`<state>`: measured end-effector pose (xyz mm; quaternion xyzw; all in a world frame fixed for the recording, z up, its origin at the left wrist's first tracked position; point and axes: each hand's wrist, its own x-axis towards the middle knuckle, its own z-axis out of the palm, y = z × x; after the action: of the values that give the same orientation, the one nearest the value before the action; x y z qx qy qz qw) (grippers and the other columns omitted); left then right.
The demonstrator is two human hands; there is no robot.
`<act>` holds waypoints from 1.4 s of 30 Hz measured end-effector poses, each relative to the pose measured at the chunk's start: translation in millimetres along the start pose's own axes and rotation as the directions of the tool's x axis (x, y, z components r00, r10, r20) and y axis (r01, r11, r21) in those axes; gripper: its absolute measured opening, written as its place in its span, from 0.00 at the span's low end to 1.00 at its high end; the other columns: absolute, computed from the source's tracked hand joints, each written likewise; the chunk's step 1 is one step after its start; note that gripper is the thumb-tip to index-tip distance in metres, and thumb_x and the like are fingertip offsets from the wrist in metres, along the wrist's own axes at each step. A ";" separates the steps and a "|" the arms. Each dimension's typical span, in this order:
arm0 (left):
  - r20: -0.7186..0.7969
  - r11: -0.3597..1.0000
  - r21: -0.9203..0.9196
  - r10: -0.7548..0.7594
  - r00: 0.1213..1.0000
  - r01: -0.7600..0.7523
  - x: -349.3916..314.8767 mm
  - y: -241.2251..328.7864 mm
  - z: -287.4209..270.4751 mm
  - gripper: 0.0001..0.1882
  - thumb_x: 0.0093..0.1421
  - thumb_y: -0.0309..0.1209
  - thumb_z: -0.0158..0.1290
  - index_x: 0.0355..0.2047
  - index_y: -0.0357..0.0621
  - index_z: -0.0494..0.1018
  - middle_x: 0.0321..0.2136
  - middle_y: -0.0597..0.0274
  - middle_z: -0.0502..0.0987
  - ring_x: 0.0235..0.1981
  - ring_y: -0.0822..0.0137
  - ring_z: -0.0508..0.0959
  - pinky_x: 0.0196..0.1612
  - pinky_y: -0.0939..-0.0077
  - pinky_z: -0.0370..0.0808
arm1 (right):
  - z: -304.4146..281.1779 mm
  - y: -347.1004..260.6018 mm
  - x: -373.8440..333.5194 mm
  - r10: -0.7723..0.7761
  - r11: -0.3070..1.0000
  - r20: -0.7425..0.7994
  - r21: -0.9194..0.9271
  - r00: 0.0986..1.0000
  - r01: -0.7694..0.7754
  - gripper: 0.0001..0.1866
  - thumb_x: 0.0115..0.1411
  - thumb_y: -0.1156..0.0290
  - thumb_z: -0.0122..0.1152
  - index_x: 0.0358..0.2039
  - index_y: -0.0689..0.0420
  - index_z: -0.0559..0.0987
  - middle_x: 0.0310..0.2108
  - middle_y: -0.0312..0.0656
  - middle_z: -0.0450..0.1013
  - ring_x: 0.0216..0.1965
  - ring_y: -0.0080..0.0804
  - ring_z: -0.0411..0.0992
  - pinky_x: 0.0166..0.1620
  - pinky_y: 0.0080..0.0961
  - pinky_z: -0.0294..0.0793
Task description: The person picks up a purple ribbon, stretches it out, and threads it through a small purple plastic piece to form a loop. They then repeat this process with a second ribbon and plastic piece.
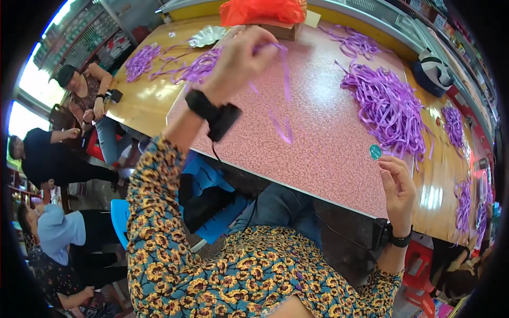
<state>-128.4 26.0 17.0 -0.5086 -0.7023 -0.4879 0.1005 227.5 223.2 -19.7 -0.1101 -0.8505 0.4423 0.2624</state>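
Note:
My left hand [241,63] is raised over the far left part of the pink speckled board, its fingers closed on a purple ribbon [287,79]. The ribbon hangs from the fingers in a loose strip, and its lower bend shows over the middle of the board. Near the board's right front corner, my right hand [398,188] pinches a small round teal tag [375,152] at its fingertips. Just beyond that hand lies a big heap of purple ribbons [387,108]. Another bunch of purple ribbons [199,68] lies behind my left wrist, partly hidden.
A red plastic bag [262,11] sits on a cardboard box [281,32] at the far edge. Left of it is a silvery foil dish [208,36]. A dark blue and white case [432,74] stands far right. Other people sit leftward, beyond a blue chair [204,177].

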 end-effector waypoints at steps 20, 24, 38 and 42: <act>0.609 0.946 -0.272 0.027 0.792 0.178 -74.4 24.7 107.7 0.13 0.64 0.33 0.52 0.46 0.39 0.73 0.41 0.58 0.75 0.44 0.66 0.75 0.49 0.71 0.71 | -28.4 81.4 41.0 0.191 0.937 0.183 -0.327 0.964 -0.123 0.11 0.62 0.67 0.58 0.33 0.64 0.79 0.21 0.39 0.75 0.24 0.23 0.74 0.29 0.21 0.71; 0.648 0.852 -0.429 0.061 0.759 0.299 -112.2 53.5 153.9 0.15 0.64 0.33 0.52 0.48 0.39 0.72 0.42 0.59 0.75 0.46 0.66 0.74 0.50 0.71 0.71 | -42.7 103.9 70.5 0.227 0.909 0.210 -0.397 0.951 -0.129 0.13 0.61 0.67 0.56 0.30 0.66 0.79 0.20 0.41 0.74 0.23 0.25 0.74 0.27 0.24 0.70; 0.697 0.642 -0.492 -0.115 0.708 0.588 -141.3 48.2 174.9 0.15 0.66 0.33 0.49 0.50 0.38 0.71 0.45 0.62 0.74 0.47 0.71 0.72 0.52 0.74 0.68 | -29.9 200.4 158.9 0.423 0.636 -0.114 -0.670 0.899 -0.384 0.17 0.54 0.61 0.56 0.23 0.64 0.80 0.22 0.53 0.77 0.26 0.46 0.77 0.36 0.38 0.76; 0.696 0.609 -0.524 -0.097 0.711 0.596 -143.6 46.8 171.9 0.15 0.67 0.33 0.49 0.50 0.37 0.71 0.45 0.62 0.74 0.48 0.72 0.71 0.53 0.75 0.68 | -46.0 204.1 168.6 0.303 0.668 -0.149 -0.671 0.941 -0.322 0.15 0.51 0.59 0.59 0.28 0.59 0.82 0.25 0.52 0.77 0.29 0.44 0.77 0.36 0.37 0.74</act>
<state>37.1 73.1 -133.9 -0.4762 -0.5349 -0.5421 -0.4395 102.1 445.2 -104.6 -0.3486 -0.9181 0.1329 0.1340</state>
